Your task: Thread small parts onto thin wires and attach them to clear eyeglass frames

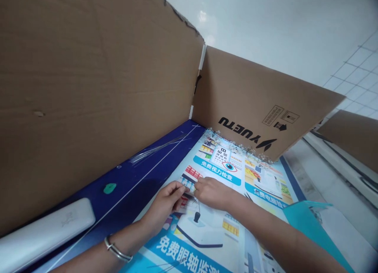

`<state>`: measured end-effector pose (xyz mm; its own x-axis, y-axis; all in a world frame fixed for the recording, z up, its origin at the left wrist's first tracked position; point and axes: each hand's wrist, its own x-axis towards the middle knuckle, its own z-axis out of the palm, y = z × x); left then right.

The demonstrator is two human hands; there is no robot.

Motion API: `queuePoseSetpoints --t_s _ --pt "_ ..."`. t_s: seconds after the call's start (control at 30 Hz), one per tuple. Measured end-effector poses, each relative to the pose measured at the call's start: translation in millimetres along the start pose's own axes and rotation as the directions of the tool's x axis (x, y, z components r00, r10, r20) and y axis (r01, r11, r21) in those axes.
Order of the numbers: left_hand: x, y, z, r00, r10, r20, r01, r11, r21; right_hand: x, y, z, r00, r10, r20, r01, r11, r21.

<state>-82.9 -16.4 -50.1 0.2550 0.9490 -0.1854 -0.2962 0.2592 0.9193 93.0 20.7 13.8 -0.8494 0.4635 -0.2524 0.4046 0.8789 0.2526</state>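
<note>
My left hand (168, 200), with a silver bangle on its wrist, is closed in a pinch over the printed poster. My right hand (211, 192) meets it fingertip to fingertip, closed as well. Between them runs a thin wire (199, 205), hard to make out, with a short end hanging below the right fingers. Any small piece at the fingertips is hidden. A bundle of thin straight wires (158, 149) lies on the dark blue strip at the left. A few more wires (168, 266) lie near the bottom edge.
Cardboard walls stand at the left (97, 80) and back (251, 99). Small clear beaded wire pieces (236, 145) line the back wall's foot. A green lump (110, 188) and a long white case (53, 229) are at left, a teal open box (313, 221) at right.
</note>
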Motion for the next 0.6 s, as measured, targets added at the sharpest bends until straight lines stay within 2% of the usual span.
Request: queuePoseSetpoints --t_s 0.13,0.4,0.5,0.6 --pt "-0.3 -0.2 -1.4 1.0 -0.021 -0.015 0.02 0.999 -0.037 12.5 6.1 4.5 0.997 -0.05 0.063 0.05 0.999 -0.003" --pt "-3.6 2.6 -1.8 0.999 -0.006 -0.049 0.004 0.999 -0.048 31.1 8.3 5.5 0.968 -0.022 0.249 0.008 0.998 0.055" --pt "-4.3 3.7 -2.9 0.999 -0.002 -0.049 -0.002 0.998 -0.062 29.9 7.1 1.4 0.963 -0.009 0.268 -0.007 0.998 0.059" --pt "-5.3 5.9 -3.4 1.0 0.001 -0.018 -0.003 0.997 -0.077 20.8 7.2 -3.0 0.972 0.067 0.223 -0.081 0.995 0.056"
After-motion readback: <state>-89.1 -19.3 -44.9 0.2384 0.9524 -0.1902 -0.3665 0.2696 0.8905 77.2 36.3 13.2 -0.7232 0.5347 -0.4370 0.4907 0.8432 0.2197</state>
